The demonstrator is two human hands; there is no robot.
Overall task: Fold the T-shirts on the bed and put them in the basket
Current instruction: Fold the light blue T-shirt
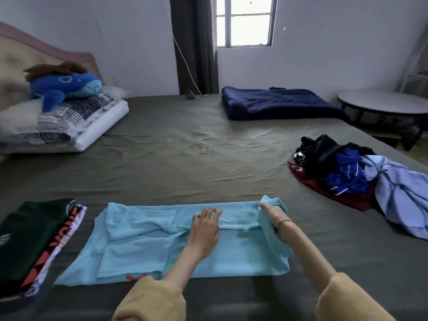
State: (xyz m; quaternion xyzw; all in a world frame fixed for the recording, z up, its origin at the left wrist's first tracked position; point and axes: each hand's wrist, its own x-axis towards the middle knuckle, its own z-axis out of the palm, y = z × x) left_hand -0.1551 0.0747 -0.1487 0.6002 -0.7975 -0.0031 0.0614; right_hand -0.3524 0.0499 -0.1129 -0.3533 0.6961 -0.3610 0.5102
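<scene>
A light blue T-shirt (pixel 143 242) lies partly folded across the near side of the bed, sleeves turned inward. My left hand (pixel 205 230) presses flat on its middle with straight fingers. My right hand (pixel 272 213) grips the shirt's right end, which is lifted and bunched around the fingers. A stack of folded shirts (pixel 30 242), dark green on top with a red-and-white one beneath, sits at the near left. A heap of unfolded clothes (pixel 361 174) in black, blue, maroon and pale blue lies at the right. No basket is in view.
The olive bed sheet (pixel 185 154) stretches wide behind the shirt. Pillows with a blue plush toy (pixel 64 86) sit at the far left, a folded navy blanket (pixel 278 103) at the far right. A round table (pixel 384 103) stands beside the bed.
</scene>
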